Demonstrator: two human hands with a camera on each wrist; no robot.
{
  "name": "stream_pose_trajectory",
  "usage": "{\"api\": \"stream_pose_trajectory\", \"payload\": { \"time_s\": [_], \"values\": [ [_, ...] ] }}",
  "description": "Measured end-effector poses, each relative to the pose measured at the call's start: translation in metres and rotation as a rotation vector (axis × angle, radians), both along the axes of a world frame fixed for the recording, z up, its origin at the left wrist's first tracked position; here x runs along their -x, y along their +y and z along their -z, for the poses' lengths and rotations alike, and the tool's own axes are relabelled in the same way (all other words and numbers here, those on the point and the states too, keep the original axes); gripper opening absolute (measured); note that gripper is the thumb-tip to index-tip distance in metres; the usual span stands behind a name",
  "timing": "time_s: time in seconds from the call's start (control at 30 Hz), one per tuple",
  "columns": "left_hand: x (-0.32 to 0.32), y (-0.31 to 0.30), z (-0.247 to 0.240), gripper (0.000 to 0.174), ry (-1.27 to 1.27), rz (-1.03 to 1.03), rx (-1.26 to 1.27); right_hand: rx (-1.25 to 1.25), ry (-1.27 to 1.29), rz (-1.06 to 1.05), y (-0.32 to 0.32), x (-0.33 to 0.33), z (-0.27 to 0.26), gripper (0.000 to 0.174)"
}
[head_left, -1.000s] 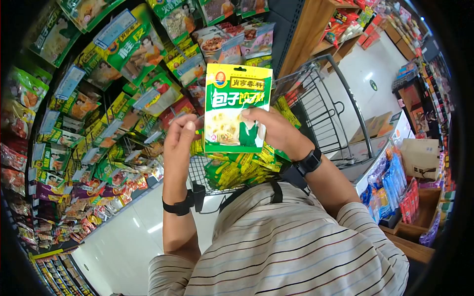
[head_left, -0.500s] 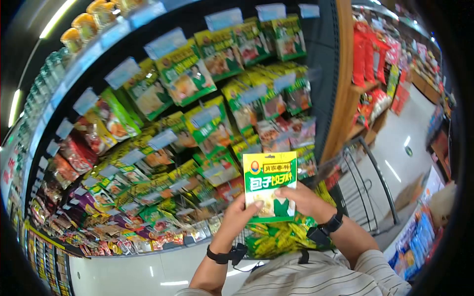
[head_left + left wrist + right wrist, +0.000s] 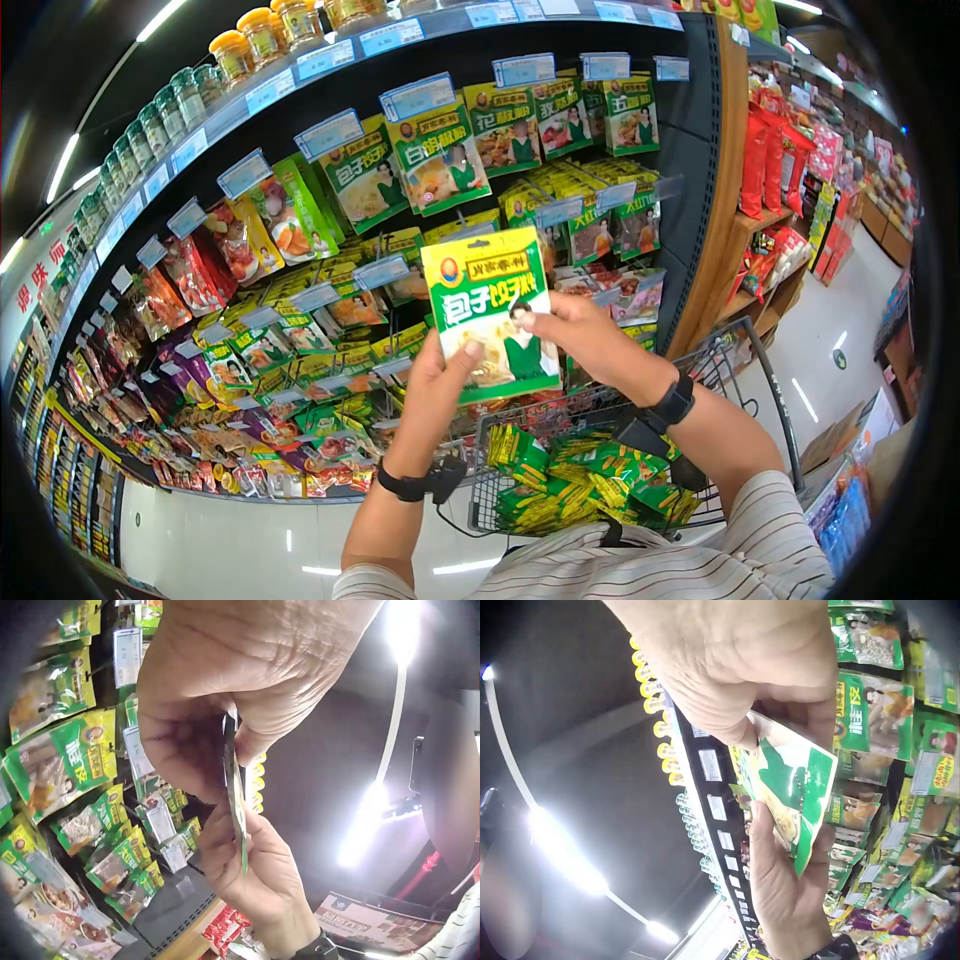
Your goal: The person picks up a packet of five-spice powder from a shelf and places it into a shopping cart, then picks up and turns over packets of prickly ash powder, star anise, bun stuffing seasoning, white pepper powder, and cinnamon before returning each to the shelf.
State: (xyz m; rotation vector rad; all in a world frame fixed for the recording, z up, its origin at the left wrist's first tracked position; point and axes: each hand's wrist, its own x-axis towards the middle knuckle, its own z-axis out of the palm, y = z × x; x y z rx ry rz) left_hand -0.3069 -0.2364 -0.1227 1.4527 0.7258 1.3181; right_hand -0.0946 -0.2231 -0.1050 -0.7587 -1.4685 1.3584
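Holding one green, yellow and white packet (image 3: 492,325) upright, slightly tilted, with both hands. Left hand (image 3: 437,385): gripping the lower left edge, thumb on the printed front, fingers curled behind. Right hand (image 3: 592,340): pinching the right edge at about mid-height, thumb on the front. Packet position: off any surface, in front of the rack (image 3: 684,170); in the head view it shows just above the far left corner of the wire cart (image 3: 477,495). Cart contents: a loose pile of green and yellow packets (image 3: 590,480), lying at mixed angles. Rack: similar packets in hanging rows, price tags (image 3: 419,98) in front of them. Top shelf, towards its left: jars with orange-yellow lids (image 3: 232,57), then green-lidded jars (image 3: 152,128). Rack's right edge: a wooden post (image 3: 712,190).
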Motion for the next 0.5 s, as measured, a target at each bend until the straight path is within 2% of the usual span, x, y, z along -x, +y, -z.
{"api": "stream_pose_trajectory", "payload": {
  "time_s": [0.17,0.37,0.4,0.5],
  "values": [
    [0.023,0.022,-0.024,0.043,-0.013,-0.084,-0.094,0.017,0.027,-0.06,0.025,0.025,-0.027,0.029],
    [0.062,0.052,-0.051,0.043,-0.076,-0.226,-0.193,-0.071,-0.166,-0.039,0.048,0.035,-0.055,0.035],
    [0.069,0.053,-0.056,0.042,-0.065,-0.251,-0.225,-0.072,-0.221,0.031,0.061,0.036,-0.057,0.034],
    [0.093,0.065,-0.059,0.043,-0.054,-0.32,-0.247,-0.378,-0.254,0.096,0.078,0.037,-0.085,0.033]
  ]
}}
